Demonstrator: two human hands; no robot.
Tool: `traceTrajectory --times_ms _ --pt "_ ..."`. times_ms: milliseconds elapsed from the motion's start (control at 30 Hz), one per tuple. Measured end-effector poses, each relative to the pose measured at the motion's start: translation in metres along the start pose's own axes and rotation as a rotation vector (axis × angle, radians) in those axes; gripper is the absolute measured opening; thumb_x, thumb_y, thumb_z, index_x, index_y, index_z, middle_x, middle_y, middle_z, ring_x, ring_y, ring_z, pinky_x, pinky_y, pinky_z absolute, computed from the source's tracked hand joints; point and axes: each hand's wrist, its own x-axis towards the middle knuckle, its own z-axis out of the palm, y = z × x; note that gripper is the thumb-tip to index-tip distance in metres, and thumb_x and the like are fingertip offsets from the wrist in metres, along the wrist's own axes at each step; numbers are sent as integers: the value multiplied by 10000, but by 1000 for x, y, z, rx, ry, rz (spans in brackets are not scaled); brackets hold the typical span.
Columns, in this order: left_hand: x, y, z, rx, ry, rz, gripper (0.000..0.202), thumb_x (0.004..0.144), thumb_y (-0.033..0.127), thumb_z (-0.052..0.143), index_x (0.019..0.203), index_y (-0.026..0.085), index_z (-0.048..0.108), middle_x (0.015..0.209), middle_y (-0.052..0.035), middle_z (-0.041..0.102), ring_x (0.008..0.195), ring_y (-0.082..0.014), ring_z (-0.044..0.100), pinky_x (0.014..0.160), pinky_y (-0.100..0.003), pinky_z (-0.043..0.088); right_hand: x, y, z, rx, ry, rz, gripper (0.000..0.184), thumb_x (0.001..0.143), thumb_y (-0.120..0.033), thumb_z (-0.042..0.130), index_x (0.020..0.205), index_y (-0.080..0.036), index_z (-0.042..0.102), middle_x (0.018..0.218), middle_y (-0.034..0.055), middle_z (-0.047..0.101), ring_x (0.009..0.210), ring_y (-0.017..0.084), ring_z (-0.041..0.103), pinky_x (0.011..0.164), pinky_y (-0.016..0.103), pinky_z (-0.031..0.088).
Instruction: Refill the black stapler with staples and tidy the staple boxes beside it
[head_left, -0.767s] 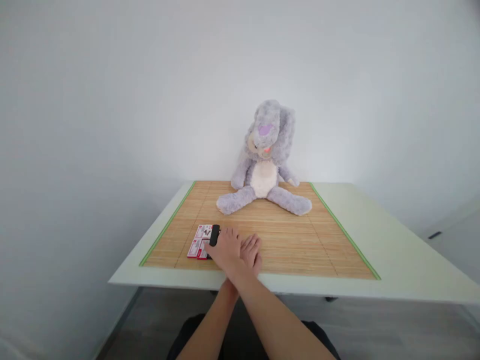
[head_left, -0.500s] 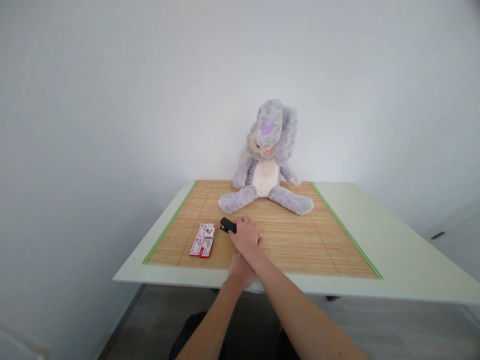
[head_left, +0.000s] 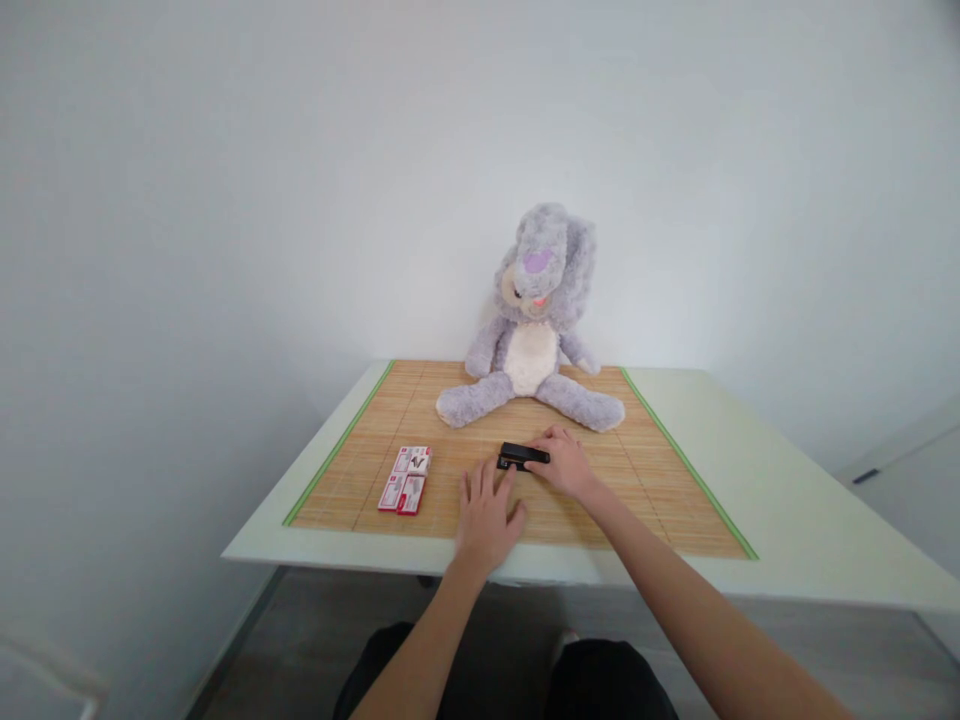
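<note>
the two bare hands at work on a bench (head_left: pixel 780 500), seen from the head. the right hand (head_left: pixel 566 463) grips a black stapler (head_left: pixel 517 454) by its right-hand end, the thumb along the near side and the other fingers closed over the top and far side. the stapler lies across the near middle part of a bamboo mat (head_left: pixel 637 460), its free end pointing left. the left hand (head_left: pixel 484 525) is set palm down at the near edge of the mat, its fingers extended, slightly parted and holding nothing; their tips reach just beside the stapler, though whether they touch it cannot be told. to the left of this hand, and apart from it, small red-and-white boxes (head_left: pixel 406 481) lie together in a compact block. at the rear of the mat a grey plush rabbit (head_left: pixel 532 355) sits upright with its legs spread toward the viewer, one long ear hanging over part of its face. green edging (head_left: pixel 690 465) bounds the mat at both sides. a pale wall (head_left: pixel 225 200) rises behind; dark-clad knees (head_left: pixel 607 675) show below the bench.
</note>
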Motion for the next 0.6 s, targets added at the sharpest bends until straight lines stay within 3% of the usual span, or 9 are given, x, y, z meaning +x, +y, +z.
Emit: traceTrajectory --times_ms 133,300,500,600 --pt "0 0 4 30 -45 14 628 985 569 459 1577 377 373 1684 3 311 1581 -326 149 1278 -634 68 -5 3 -5 4 -30 -51 339 849 -414 778 1167 -299 755 1165 60 635 1126 251 532 981 367 412" --pt "0 0 11 -10 -49 15 656 977 536 470 1596 360 342 1671 -27 345 1566 -348 213 1267 -667 -13 1 -3 -14 0 -80 -104 364 839 -410 789 1172 -268 754 1190 73 638 1130 263 533 997 377 404" --pt "1 0 13 -65 -39 13 678 945 496 519 1588 359 355 1658 -46 369 1564 -385 212 1242 -710 -70 23 -28 -18 -11 -138 -202 363 806 -447 820 1134 -301 768 1321 69 590 1223 294 490 1027 421 378" --pt "1 0 12 -60 -39 3 678 940 505 528 1583 366 364 1661 -41 361 1568 -387 204 1238 -713 -88 38 -41 -24 -23 -163 -268 310 753 -416 865 1021 -276 794 1369 72 571 1277 316 459 1076 455 344"
